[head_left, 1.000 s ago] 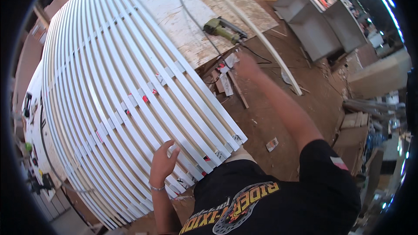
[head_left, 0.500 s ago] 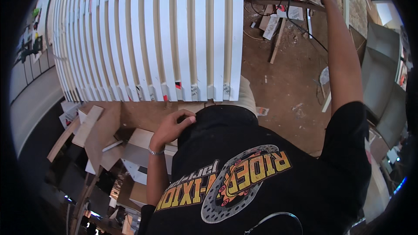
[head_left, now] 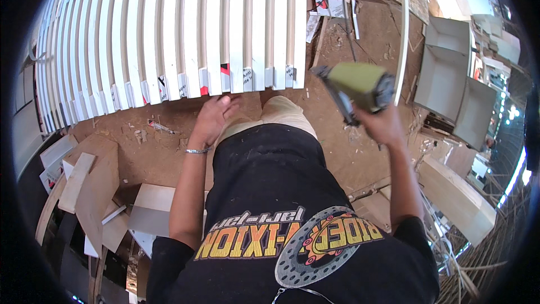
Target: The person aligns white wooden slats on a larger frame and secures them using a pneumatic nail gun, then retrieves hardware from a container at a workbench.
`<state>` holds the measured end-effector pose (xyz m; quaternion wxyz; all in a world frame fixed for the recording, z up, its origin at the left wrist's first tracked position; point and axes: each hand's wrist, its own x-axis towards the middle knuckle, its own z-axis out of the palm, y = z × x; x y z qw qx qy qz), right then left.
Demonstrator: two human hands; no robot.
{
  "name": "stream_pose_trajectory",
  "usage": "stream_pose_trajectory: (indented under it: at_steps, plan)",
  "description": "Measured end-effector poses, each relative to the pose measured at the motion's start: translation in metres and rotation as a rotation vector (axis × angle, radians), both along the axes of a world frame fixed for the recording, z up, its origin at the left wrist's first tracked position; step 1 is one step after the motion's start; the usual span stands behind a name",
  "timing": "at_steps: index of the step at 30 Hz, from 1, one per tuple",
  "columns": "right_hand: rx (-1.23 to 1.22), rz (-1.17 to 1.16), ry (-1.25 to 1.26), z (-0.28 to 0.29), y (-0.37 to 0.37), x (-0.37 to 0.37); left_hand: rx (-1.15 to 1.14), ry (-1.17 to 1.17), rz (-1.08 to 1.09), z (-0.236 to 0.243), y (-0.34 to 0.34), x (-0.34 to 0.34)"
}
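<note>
Two hands are up by the row of white slats. Right hand grips a green power tool, raised just right of the slats' near ends. Left hand, fingers open and loosely spread, hovers just below those ends.

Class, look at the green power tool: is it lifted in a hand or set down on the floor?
Lifted. The right hand grips the green power tool in the air, above the sawdust-strewn floor.

One green power tool; one wrist bracelet; two open grey boxes; two hands.
</note>
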<state>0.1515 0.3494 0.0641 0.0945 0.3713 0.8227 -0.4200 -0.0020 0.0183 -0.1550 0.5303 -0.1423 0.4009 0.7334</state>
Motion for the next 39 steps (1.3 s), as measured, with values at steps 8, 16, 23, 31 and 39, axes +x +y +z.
stream_pose_trajectory:
  at_steps: [8,16,23,31,39]
  plan:
    - [0.029,-0.026,-0.218,-0.015,-0.082,0.001,0.205,-0.168,0.312,0.004,-0.010,-0.003]
    - [0.114,0.001,-0.196,-0.046,-0.094,-0.016,0.105,-0.101,0.412,0.023,-0.008,-0.003]
    - [0.089,0.000,-0.239,-0.045,-0.096,-0.022,0.089,-0.142,0.422,0.042,0.001,-0.011]
    - [0.102,0.013,-0.189,-0.049,-0.104,-0.018,0.104,-0.135,0.429,0.048,0.005,-0.013]
    - [0.094,0.026,-0.279,-0.039,-0.099,-0.028,0.085,-0.098,0.401,0.038,0.000,-0.010]
